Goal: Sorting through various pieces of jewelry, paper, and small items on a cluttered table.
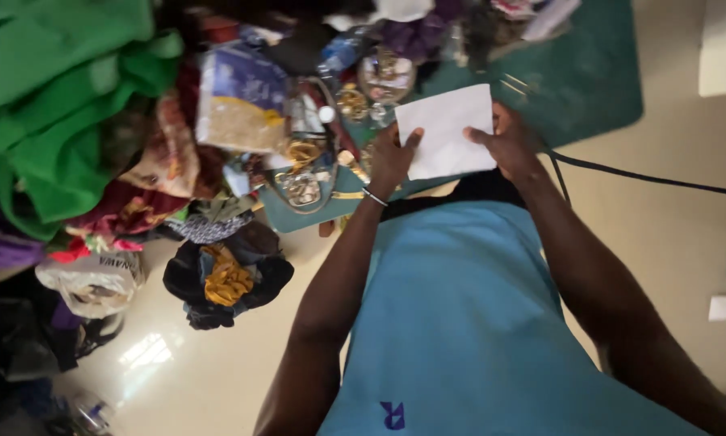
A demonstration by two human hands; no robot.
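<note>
Above the near edge of the green desk (597,73), a white sheet of paper (446,129) is held up between both hands. The left hand (391,157) pinches the sheet's left edge, thumb lying over the front of the paper and the other fingers hidden behind it; a thin bracelet (374,197) circles that wrist. The right hand (510,141) is closed on the sheet's right edge, thumb likewise across the front. The paper is flat, slightly tilted, and blank on the side that shows.

Just beyond the paper, toward the middle of the desk, lies a cluster of gold-coloured jewellery and small shiny pieces (353,101), with a round clear dish (386,77) beside them. A teal tray or box lid (298,206) overhangs the near left corner of the desk. Farther left, a printed packet (242,101) leans among patterned fabrics (165,157), and a large heap of green cloth (56,97) fills the far left. On the pale floor (217,371) below sit a dark bundle with yellow fabric (227,278) and a white plastic bag (92,282). A black cord (645,178) runs off to the right.
</note>
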